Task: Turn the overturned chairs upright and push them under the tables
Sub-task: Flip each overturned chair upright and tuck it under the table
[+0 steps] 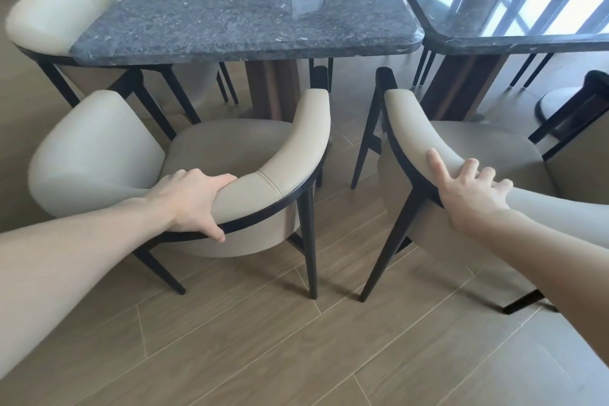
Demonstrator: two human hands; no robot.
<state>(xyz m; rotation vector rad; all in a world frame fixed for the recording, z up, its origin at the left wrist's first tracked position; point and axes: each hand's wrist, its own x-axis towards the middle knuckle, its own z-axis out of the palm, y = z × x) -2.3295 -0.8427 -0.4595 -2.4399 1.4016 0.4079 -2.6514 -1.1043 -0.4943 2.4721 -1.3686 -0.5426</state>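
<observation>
Two cream chairs with curved padded backs and black legs stand upright on the floor in front of two dark marble tables. My left hand (pixel 194 201) grips the backrest of the left chair (pixel 230 148), fingers curled over its top and thumb under the black rim. My right hand (pixel 468 188) rests on the backrest of the right chair (pixel 461 142), fingers spread and draped over the padding. The left chair faces the left table (pixel 250 10); the right chair stands before the right table (pixel 514 39). Both seats are outside the table edges.
A third cream chair (pixel 49 16) sits tucked at the left table's left side. Another chair's black frame (pixel 573 109) shows at the right edge. Wooden pedestals hold up both tables. The floor is wood-look tile (pixel 263 339), and thin black legs of further chairs show beneath the tables.
</observation>
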